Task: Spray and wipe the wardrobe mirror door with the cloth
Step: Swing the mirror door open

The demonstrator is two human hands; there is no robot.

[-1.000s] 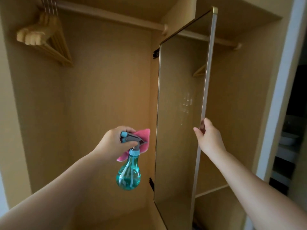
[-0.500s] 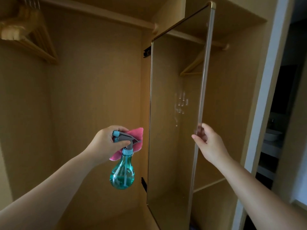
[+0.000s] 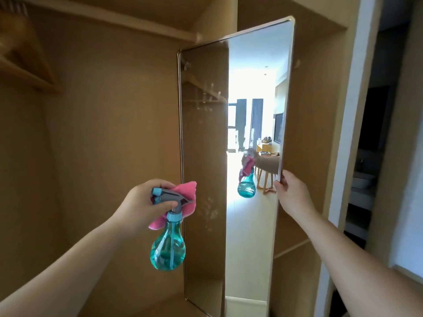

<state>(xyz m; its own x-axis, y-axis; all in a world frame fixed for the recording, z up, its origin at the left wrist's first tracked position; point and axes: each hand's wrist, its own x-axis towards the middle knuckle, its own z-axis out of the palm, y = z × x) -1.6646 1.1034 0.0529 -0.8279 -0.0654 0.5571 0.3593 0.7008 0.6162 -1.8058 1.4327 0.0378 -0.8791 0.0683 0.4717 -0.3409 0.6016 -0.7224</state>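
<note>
I see the wooden wardrobe [image 3: 103, 122] filling most of the view, its hanging rail [image 3: 114, 21] running across the top and wooden hangers [image 3: 27, 72] at the upper left. The mirror door [image 3: 206, 168] stands ajar in the middle, hinged along its left edge, its gold-trimmed free edge swung out toward me. Its left part reflects the wardrobe interior and shows pale spray droplets and streaks; its right part reflects a bright room with a chair. To the far right I make out a dark doorway [image 3: 370, 156].

My right hand [image 3: 291, 194] grips the door's free edge at about mid-height, thumb on the mirror face and fingers wrapped behind the frame. My left hand [image 3: 143, 203] is raised just left of the door, fingers curled around the grey trigger head of the teal spray bottle [image 3: 168, 245], which hangs downward with liquid in its bulb. The same hand holds the pink cloth [image 3: 185, 202] bunched against the trigger, close to the glass but not clearly touching it.
</note>
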